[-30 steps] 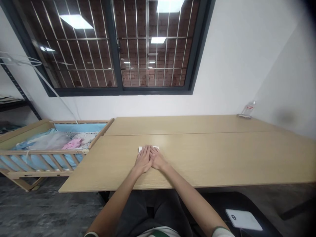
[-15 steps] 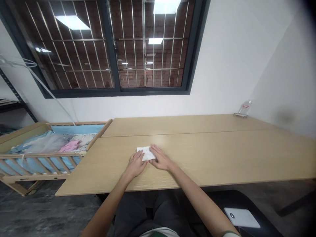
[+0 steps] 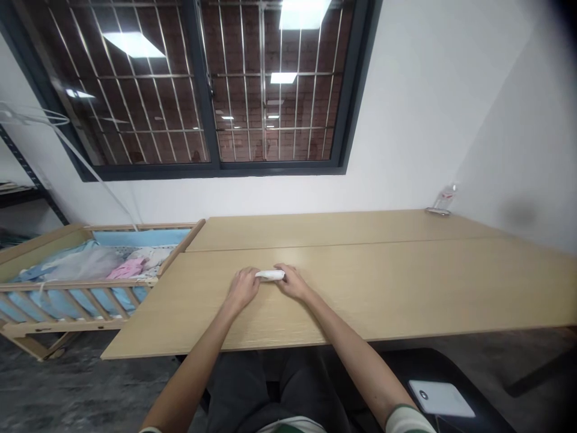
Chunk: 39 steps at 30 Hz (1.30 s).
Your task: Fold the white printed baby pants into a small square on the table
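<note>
Between my two hands is a small white folded piece, cloth or paper (image 3: 270, 275); I cannot tell which. It shows as a narrow strip, seen edge-on, at or just above the light wooden table (image 3: 383, 282). My left hand (image 3: 244, 285) grips its left end, fingers curled over. At the right end, my right hand (image 3: 293, 281) pinches it between thumb and fingers. The fingertips are partly hidden behind the hands.
A wooden crib (image 3: 103, 282) with blue lining and cloths stands left of the table. A clear bottle (image 3: 446, 197) is at the far right corner. On a black chair (image 3: 396, 364) at lower right lies a white phone (image 3: 442, 398). A barred window (image 3: 274, 90) is ahead.
The white folded piece lay flat under both hands; now it is tilted up, showing as a thin strip. My hands have closed on its two ends.
</note>
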{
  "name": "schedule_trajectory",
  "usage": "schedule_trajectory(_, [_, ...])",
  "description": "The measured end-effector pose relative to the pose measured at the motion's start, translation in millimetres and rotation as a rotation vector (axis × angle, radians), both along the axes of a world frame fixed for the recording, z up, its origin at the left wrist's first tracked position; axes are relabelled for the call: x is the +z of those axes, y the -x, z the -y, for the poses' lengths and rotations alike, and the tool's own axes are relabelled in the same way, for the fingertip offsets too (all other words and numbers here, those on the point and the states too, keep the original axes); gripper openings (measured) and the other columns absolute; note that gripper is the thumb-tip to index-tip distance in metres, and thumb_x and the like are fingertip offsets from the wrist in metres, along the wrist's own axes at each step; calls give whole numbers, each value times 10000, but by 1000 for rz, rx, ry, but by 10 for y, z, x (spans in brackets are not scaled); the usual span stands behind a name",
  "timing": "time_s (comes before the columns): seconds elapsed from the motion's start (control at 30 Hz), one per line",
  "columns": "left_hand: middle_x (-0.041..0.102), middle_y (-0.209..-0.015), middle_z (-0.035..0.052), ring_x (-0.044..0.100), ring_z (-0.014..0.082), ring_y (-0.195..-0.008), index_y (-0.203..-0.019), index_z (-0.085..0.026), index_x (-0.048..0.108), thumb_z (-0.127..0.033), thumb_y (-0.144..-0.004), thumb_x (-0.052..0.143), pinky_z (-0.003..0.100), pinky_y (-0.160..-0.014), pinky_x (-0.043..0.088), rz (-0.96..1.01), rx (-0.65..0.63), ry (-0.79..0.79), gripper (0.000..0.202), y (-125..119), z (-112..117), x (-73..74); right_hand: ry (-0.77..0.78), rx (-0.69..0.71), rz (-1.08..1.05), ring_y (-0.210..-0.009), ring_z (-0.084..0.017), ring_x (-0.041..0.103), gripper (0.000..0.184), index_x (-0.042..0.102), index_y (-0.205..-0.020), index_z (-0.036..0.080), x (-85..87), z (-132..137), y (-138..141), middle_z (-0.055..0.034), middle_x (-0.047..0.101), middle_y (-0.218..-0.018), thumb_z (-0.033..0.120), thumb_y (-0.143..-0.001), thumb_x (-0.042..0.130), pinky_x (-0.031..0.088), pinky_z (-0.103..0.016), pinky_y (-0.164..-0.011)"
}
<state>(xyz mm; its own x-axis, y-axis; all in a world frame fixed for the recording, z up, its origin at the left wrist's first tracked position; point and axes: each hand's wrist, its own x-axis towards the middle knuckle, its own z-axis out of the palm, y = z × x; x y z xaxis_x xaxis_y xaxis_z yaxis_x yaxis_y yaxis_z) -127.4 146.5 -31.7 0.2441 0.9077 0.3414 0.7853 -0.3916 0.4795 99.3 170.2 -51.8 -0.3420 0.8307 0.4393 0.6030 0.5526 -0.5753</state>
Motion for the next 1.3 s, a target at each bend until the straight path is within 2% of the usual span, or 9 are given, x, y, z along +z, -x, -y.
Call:
schedule_trajectory(0.2, [725,-1085,106,685,232,-1015,-1103,-186,612,-369,-967,516,352,-893,533,287,59,58,247,19,180,77,178,82,-367,-975,-217,640,472,478,-1226,201,283,-30,47,-57,659,-1089,197,-771,605,527,-357,-865])
schedule_trajectory(0.43, [756,-1082,112,743,195,-921,-1256,-169,461,-331,-994,475,301,-759,577,481,76,190,309,-59,499,-91,407,62,-467,-853,-206,654,648,431,-1312,213,562,-38,104,-39,635,-986,230,-736,728,556,-348,-751])
schedule_trajectory(0.6, [761,-934,87,736,230,-841,-1243,-174,478,-367,-947,558,330,-748,536,325,181,236,362,-110,632,-195,452,-29,-429,-826,-196,663,626,491,-1220,212,348,-103,98,-32,627,-963,278,-693,823,567,-343,-725])
schedule_trajectory(0.77, [734,-1092,141,706,297,-995,-1185,-195,533,-397,-951,531,364,-810,488,104,268,233,308,-179,664,-161,427,-31,-383,-733,-168,654,537,478,-1153,201,20,-213,108,10,647,-845,306,-733,796,566,-320,-667])
schedule_trajectory(0.93, [700,-1113,168,659,323,-1067,-1170,-182,566,-425,-988,443,415,-922,461,-36,290,169,327,-239,776,-72,307,-65,-330,-969,-221,670,481,524,-1199,172,56,-147,116,-82,677,-1050,349,-805,735,560,-416,-865])
schedule_trajectory(1.03, [635,-1241,191,578,343,-1196,-1232,-168,568,-440,-990,417,450,-1025,421,-82,265,70,394,-306,961,-88,75,48,-127,-1275,-267,560,471,546,-1330,182,281,87,140,-153,602,-1341,381,-911,633,439,-475,-1089])
schedule_trajectory(1.1, [579,-1350,201,532,352,-1259,-1331,-154,532,-457,-987,404,468,-1058,411,-101,218,-32,476,-392,1105,-146,-41,195,43,-1400,-272,461,487,532,-1414,212,447,312,192,-140,532,-1475,419,-974,552,347,-481,-1177])
schedule_trajectory(1.2, [511,-1456,221,452,386,-1353,-1437,-127,484,-464,-976,414,518,-1094,384,-118,140,-107,575,-547,1272,-268,-44,404,184,-1493,-251,344,519,464,-1508,269,619,654,311,-71,424,-1591,456,-1023,463,255,-464,-1238])
schedule_trajectory(1.3, [544,-1444,217,459,413,-1345,-1429,-150,540,-425,-969,431,566,-1094,365,-141,89,-46,548,-643,1332,-363,44,547,288,-1536,-211,244,546,354,-1567,310,641,879,403,-6,326,-1639,469,-1047,405,174,-431,-1270])
